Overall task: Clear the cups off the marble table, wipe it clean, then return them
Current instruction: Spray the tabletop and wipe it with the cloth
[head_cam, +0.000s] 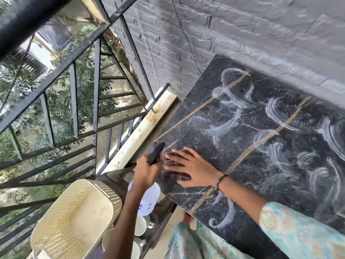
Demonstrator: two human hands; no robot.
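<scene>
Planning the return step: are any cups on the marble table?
None: the marble table shows only white wipe smears and the right hand; cups sit below.

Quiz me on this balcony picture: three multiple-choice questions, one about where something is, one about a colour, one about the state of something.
1. Where are the cups?
A. On the marble table
B. Low down beside the table
C. On the cream chair

2. What colour is the spray bottle's nozzle?
A. Black
B. Red
C. Yellow

3. How does the tabletop look?
A. Spotless
B. Covered by a cloth
C. Smeared with white swirls

Answers:
1 B: the white cups sit below the marble table's edge.
2 A: the left hand grips a spray bottle with a black nozzle.
3 C: white swirls cross the stone; the right hand lies flat on it.
</scene>
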